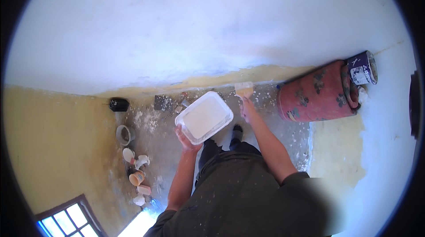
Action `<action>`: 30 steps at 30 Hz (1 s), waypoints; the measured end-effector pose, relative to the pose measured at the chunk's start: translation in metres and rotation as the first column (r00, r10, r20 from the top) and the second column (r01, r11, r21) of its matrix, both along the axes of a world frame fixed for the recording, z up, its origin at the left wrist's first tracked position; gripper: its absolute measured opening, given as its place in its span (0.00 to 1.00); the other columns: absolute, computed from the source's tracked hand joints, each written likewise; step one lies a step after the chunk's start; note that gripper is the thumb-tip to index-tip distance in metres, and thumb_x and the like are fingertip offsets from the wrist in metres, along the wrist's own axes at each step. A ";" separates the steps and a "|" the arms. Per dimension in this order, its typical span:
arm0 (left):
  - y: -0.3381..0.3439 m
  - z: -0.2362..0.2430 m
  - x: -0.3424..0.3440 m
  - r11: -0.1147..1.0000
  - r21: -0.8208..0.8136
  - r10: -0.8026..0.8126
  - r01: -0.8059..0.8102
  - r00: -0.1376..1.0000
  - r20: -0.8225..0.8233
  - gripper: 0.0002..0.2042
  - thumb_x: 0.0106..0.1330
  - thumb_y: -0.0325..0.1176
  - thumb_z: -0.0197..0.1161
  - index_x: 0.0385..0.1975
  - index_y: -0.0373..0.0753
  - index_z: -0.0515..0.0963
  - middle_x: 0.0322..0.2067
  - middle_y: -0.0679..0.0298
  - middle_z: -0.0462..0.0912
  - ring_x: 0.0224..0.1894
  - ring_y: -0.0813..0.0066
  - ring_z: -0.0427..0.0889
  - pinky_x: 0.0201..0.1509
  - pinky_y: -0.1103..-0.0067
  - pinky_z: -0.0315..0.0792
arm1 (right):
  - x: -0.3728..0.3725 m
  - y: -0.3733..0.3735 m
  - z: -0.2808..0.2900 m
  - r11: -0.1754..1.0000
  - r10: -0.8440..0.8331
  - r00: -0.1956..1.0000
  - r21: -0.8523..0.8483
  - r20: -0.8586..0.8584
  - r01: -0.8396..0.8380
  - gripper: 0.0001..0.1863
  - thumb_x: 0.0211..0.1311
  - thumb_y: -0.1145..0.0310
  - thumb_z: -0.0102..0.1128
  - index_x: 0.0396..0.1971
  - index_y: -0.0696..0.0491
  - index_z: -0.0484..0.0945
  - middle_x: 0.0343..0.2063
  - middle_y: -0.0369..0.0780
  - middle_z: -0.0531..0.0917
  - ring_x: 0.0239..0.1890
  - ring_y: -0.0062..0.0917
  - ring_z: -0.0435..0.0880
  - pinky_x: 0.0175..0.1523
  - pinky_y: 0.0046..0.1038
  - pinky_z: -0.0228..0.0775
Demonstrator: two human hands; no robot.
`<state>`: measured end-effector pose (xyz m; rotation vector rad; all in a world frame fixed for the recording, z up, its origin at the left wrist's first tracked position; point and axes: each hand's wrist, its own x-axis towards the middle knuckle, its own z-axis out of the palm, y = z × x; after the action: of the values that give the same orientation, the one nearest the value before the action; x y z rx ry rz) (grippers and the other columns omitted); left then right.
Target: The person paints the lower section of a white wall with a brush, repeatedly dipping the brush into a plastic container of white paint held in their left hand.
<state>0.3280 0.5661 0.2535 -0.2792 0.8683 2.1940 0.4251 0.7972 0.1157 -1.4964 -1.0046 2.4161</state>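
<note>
My left hand [187,139] grips the near left edge of a white rectangular tub [215,131], which holds a smooth off-white paste or paint. Its fingers wrap round the rim and underside, so part of them is hidden. To the right of the tub, my right hand [246,107] is closed on the handle of a wide flat brush [244,89]. The brush's broad pale end points away from me toward the wall, apart from the tub. Most of the handle is covered by the fingers.
Ahead stands a wall [177,29], white above a yellowish strip. A rolled red carpet [314,93] leans at the right, with a purple paint bucket [361,68] at its end. Along the left wall are a black container [118,104], a grey bucket [125,135] and several small tubs. Paint spatters the floor.
</note>
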 end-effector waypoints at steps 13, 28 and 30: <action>0.074 0.031 0.022 0.985 0.029 -0.171 0.173 0.983 -0.066 0.36 0.60 0.57 0.49 0.65 0.42 0.58 0.60 0.58 0.67 0.61 0.57 0.68 0.62 0.60 0.66 | 0.145 0.037 0.265 -0.009 0.350 0.880 0.940 0.323 -0.341 0.21 0.64 0.68 0.51 0.58 0.50 0.71 0.33 0.39 0.80 0.26 0.26 0.77 0.31 0.30 0.70; 0.122 0.033 0.041 0.925 0.217 -0.303 0.312 0.950 -0.073 0.32 0.67 0.56 0.36 0.65 0.42 0.57 0.62 0.56 0.66 0.63 0.55 0.66 0.63 0.57 0.65 | 0.095 -0.005 0.316 -0.462 0.136 0.538 0.533 0.832 -0.708 0.17 0.57 0.70 0.50 0.47 0.50 0.76 0.26 0.40 0.76 0.27 0.34 0.80 0.28 0.37 0.70; 0.125 0.034 0.039 0.931 0.174 -0.303 0.322 0.945 -0.127 0.32 0.66 0.57 0.36 0.65 0.43 0.57 0.62 0.57 0.65 0.63 0.56 0.67 0.62 0.57 0.65 | 0.090 -0.008 0.320 -0.478 0.121 0.526 0.514 0.842 -0.712 0.18 0.56 0.71 0.49 0.48 0.51 0.75 0.26 0.40 0.77 0.28 0.34 0.81 0.29 0.36 0.70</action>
<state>0.3667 0.6914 0.2878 0.0608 0.6915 1.9839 0.5153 0.7893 0.4355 -0.6360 -3.1252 0.1903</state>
